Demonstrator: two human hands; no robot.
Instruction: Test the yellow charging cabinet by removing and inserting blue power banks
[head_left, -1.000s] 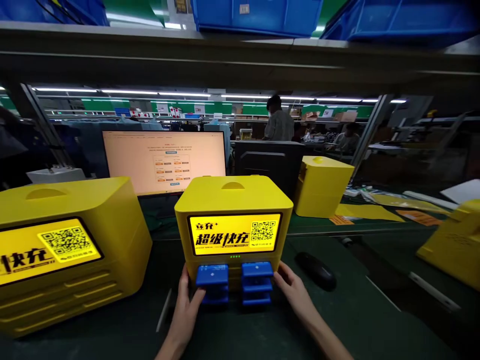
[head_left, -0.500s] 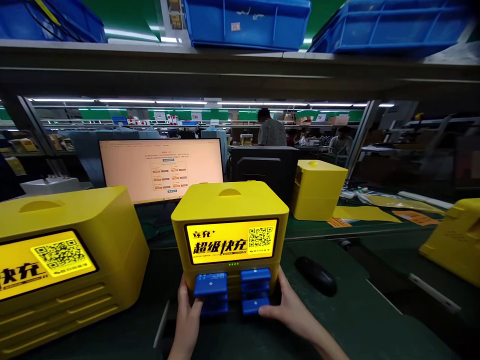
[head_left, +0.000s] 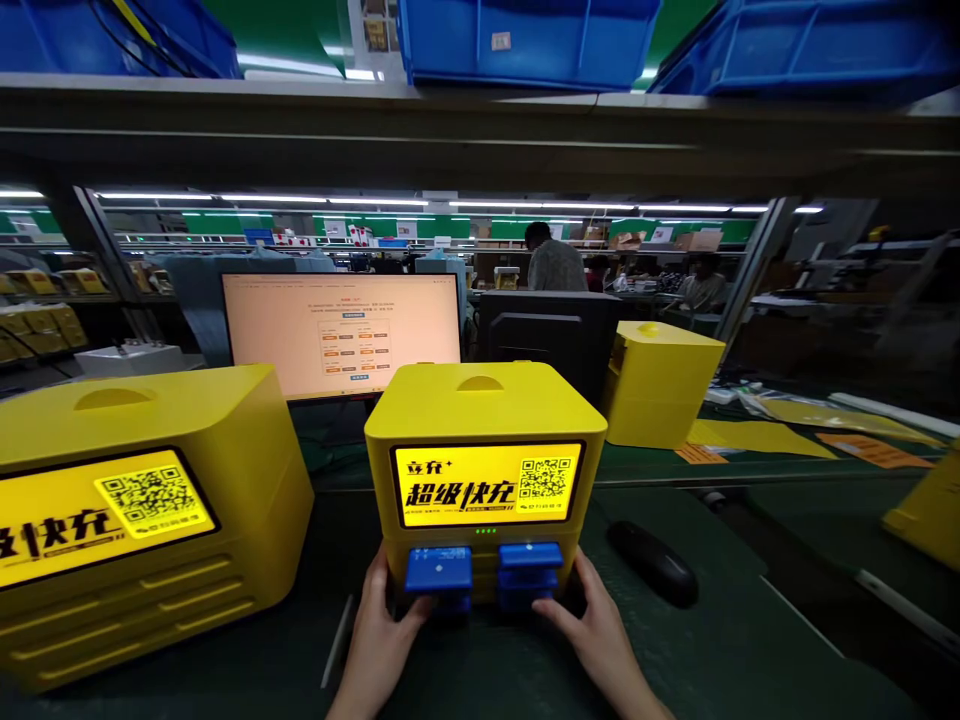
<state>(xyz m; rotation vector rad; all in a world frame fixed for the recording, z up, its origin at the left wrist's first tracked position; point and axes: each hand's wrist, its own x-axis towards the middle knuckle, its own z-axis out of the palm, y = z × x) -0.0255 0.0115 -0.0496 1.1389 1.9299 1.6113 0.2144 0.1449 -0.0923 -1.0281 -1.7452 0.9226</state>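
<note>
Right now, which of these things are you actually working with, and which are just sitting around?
In use:
middle yellow box
blue packs sticking out of its front
left hand and right hand, at the packs

Lying about:
big yellow box at left
monitor
black mouse
far yellow box
blue bins overhead

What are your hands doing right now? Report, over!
Left hand on the left blue packs. Right hand on the right blue packs, all sticking out of the yellow box. Black mouse lies off to the right, clear.
</note>
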